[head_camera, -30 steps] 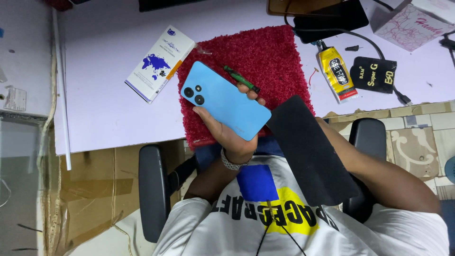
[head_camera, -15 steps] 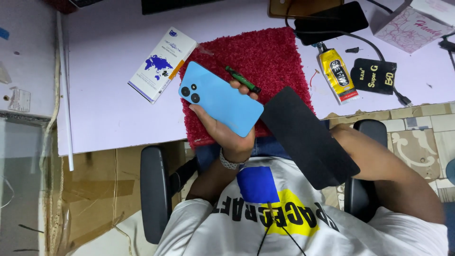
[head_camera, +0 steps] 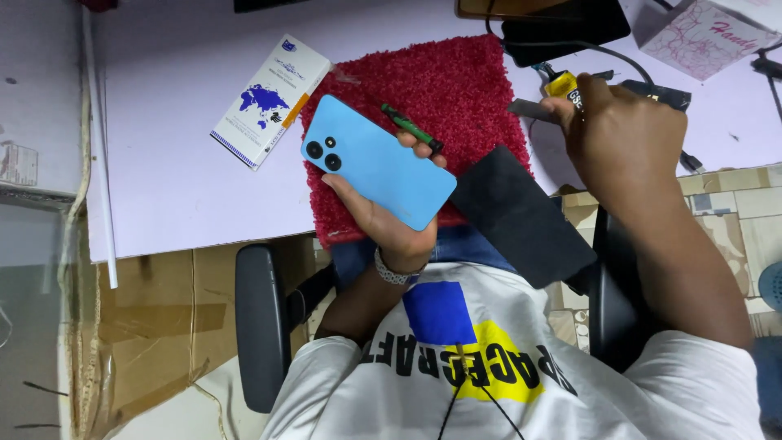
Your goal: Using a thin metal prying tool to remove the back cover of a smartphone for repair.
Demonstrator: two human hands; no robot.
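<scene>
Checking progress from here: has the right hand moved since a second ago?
Yes. The right hand has come up into view past the black panel and now reaches over the table to the yellow bottle, right of the red mat.

Sky-blue phone, fuzzy crimson mat, white booklet with a dark-blue world map, lilac tabletop.

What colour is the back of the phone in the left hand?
Light blue, with black camera lenses; the phone shows best in the head view.
</scene>
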